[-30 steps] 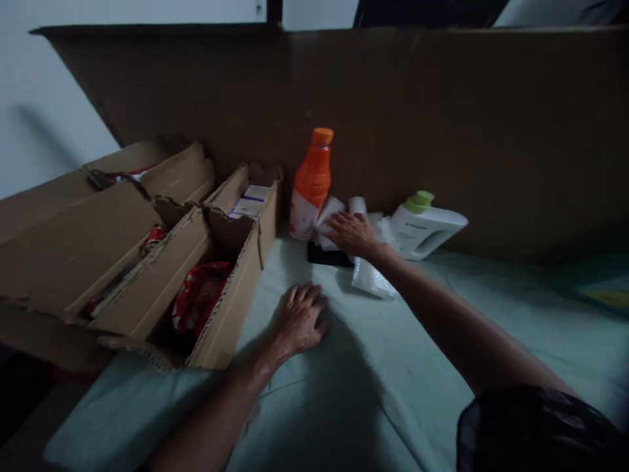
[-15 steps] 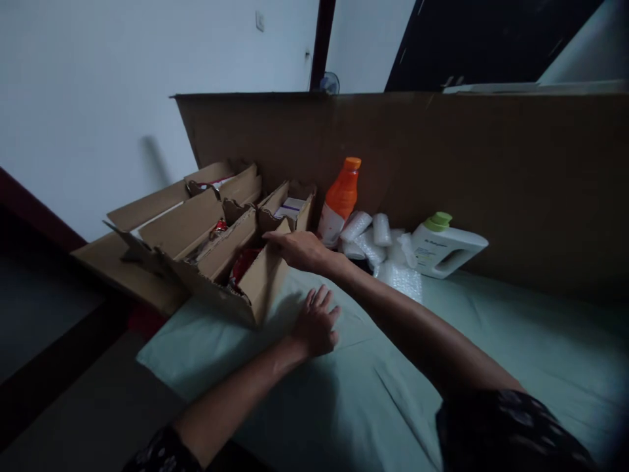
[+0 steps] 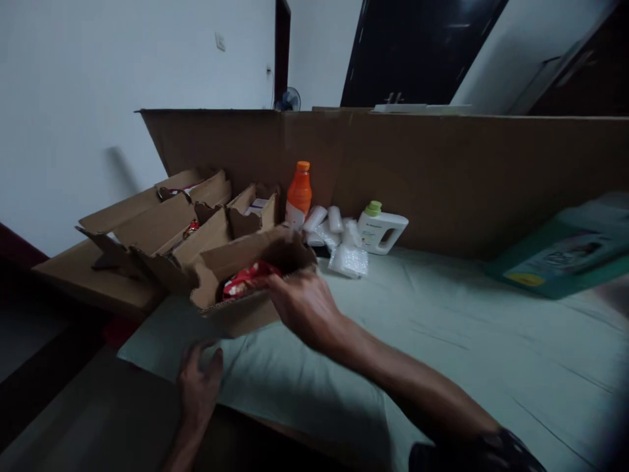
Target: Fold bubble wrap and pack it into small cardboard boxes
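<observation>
While the big cardboard wall stands along the back of the green sheet, the nearest open box is tilted toward the person. Its right hand grips the box's near wall, fingers curled over the rim beside a red packet lying inside. Its left hand rests loosely spread on the sheet's edge (holding nothing). Drawing the box close seems the step in hand; next comes a steady pull or a reach inside.
</observation>
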{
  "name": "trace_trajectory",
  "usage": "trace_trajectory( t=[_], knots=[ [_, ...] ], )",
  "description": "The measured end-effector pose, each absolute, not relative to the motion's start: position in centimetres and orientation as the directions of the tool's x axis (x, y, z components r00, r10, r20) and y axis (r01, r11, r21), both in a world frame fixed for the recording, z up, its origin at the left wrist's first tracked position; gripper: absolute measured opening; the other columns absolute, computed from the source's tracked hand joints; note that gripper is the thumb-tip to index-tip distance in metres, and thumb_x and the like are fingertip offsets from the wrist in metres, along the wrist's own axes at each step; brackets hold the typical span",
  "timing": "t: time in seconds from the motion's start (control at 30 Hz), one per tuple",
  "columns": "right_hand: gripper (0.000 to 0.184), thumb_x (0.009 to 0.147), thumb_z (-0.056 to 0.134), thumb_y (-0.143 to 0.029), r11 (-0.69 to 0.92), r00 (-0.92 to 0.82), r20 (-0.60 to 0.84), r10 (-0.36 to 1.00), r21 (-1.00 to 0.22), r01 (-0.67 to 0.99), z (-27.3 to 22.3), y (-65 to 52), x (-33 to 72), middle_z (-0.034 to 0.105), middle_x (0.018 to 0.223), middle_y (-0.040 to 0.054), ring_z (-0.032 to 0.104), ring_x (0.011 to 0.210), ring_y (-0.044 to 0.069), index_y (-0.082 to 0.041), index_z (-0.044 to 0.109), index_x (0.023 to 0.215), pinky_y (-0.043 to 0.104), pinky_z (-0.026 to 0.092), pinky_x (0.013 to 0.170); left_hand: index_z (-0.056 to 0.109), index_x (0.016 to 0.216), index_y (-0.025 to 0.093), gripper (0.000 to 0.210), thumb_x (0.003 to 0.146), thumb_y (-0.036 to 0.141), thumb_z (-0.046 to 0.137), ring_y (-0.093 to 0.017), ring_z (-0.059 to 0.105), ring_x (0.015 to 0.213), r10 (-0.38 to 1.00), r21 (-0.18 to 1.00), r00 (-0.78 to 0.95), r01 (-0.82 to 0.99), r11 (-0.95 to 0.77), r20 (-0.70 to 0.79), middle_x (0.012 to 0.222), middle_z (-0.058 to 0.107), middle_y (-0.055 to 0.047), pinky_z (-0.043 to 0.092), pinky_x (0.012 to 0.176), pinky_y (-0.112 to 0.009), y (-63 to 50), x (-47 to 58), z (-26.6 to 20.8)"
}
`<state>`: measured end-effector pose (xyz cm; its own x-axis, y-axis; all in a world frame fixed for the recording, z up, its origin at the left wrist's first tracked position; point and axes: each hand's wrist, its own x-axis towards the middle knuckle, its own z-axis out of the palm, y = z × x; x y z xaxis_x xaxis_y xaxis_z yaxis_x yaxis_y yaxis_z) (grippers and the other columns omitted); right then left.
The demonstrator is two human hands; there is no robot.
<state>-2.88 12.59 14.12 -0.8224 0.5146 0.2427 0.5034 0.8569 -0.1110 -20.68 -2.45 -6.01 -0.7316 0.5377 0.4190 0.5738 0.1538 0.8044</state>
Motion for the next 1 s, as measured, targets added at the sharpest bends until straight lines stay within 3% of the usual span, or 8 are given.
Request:
trace_trajectory(
  t=[0.07, 0.2, 0.4, 0.47, 0.53, 0.67, 0.9, 1.0],
  knots=[
    [0.032, 0.098, 0.047, -0.026, 0.884, -0.792, 0.395, 0.466, -0.237, 0.402, 13.3, 9.8, 1.6, 0.077, 0.085, 0.006, 0.07, 0.074, 0.021, -0.029, 0.068, 0.121, 0.036, 0.05, 0.074, 0.066, 0.107, 0.019, 0.042, 0.078, 0.049, 0.061, -0.032, 0.063, 0.103, 0.569, 0.83, -0.741, 0.531, 0.17, 0.357, 0.108, 0.067, -0.012, 0.051, 0.096, -0.051, -2.8, -20.8, -6.0],
    [0.019, 0.096, 0.054, -0.032, 0.708, -0.414, 0.586, 0.697, -0.472, 0.524, 11.8, 8.9, 8.8, 0.075, 0.081, 0.0024, 0.068, 0.068, 0.021, -0.036, 0.072, 0.1, 0.04, 0.055, 0.069, 0.044, 0.145, 0.019, 0.071, 0.081, 0.045, 0.062, -0.034, 0.055, 0.127, 0.727, 0.902, -0.642, 0.426, 0.073, 0.244, 0.144, 0.053, -0.015, 0.045, 0.108, -0.053, -2.3, -20.9, -5.0],
    [0.011, 0.096, 0.053, -0.033, 0.483, 0.005, 0.562, 0.827, -0.715, 0.505, 6.3, 10.1, 14.0, 0.07, 0.096, 0.0058, 0.07, 0.082, 0.025, -0.034, 0.064, 0.098, 0.044, 0.058, 0.074, 0.053, 0.134, 0.019, 0.072, 0.073, 0.05, 0.073, -0.037, 0.051, 0.134, 0.875, 0.956, -0.459, 0.293, -0.015, 0.154, 0.135, 0.061, -0.014, 0.038, 0.116, -0.052, 1.3, -21.1, -3.0],
    [0.019, 0.095, 0.054, -0.03, 0.463, -0.054, 0.494, 0.868, -0.766, 0.446, 4.1, 9.8, 14.4, 0.069, 0.11, 0.0074, 0.071, 0.09, 0.024, -0.033, 0.062, 0.111, 0.042, 0.059, 0.076, 0.056, 0.127, 0.016, 0.073, 0.066, 0.052, 0.078, -0.038, 0.057, 0.127, 0.9, 0.976, -0.43, 0.216, 0.033, 0.065, 0.125, 0.066, -0.014, 0.041, 0.113, -0.054, 2.2, -20.7, -2.9],
    [0.039, 0.091, 0.056, -0.026, 0.444, -0.281, 0.356, 0.891, -0.807, 0.389, 2.3, 9.6, 14.1, 0.066, 0.122, 0.0092, 0.071, 0.097, 0.023, -0.031, 0.055, 0.13, 0.039, 0.06, 0.075, 0.056, 0.125, 0.015, 0.075, 0.064, 0.052, 0.08, -0.038, 0.059, 0.123, 0.904, 0.985, -0.427, 0.161, 0.066, 0.009, 0.122, 0.068, -0.014, 0.044, 0.111, -0.054, 2.8, -19.9, -2.9],
    [0.066, 0.081, 0.057, -0.019, 0.453, -0.532, 0.215, 0.819, -0.811, 0.369, 0.3, 11.1, 13.3, 0.061, 0.135, 0.0144, 0.066, 0.11, 0.025, -0.024, 0.043, 0.146, 0.039, 0.06, 0.079, 0.053, 0.129, 0.014, 0.076, 0.068, 0.051, 0.079, -0.035, 0.06, 0.124, 0.901, 0.984, -0.432, 0.175, 0.046, 0.035, 0.121, 0.068, -0.013, 0.044, 0.112, -0.051, 4.5, -16.9, -2.4],
    [0.061, 0.076, 0.047, -0.007, 0.397, -0.425, 0.201, 0.883, -0.802, 0.446, 0.8, 18.2, 17.5, 0.071, 0.118, 0.0095, 0.069, 0.097, 0.021, -0.022, 0.057, 0.134, 0.032, 0.058, 0.075, 0.05, 0.133, 0.013, 0.075, 0.07, 0.044, 0.075, -0.033, 0.058, 0.126, 0.926, 0.964, -0.367, 0.264, 0.017, 0.084, 0.129, 0.063, -0.016, 0.041, 0.113, -0.049, 10.7, -11.4, -2.6],
    [0.044, 0.082, 0.046, -0.008, 0.436, -0.421, 0.184, 0.888, -0.624, 0.649, 0.8, 21.6, 19.7, 0.073, 0.114, 0.009, 0.069, 0.101, 0.021, -0.02, 0.067, 0.118, 0.032, 0.057, 0.082, 0.049, 0.135, 0.014, 0.073, 0.072, 0.042, 0.073, -0.033, 0.057, 0.127, 0.909, 0.966, -0.397, 0.257, -0.023, 0.127, 0.131, 0.062, -0.015, 0.04, 0.114, -0.048, 11.7, -10.7, -3.9]
  ],
)
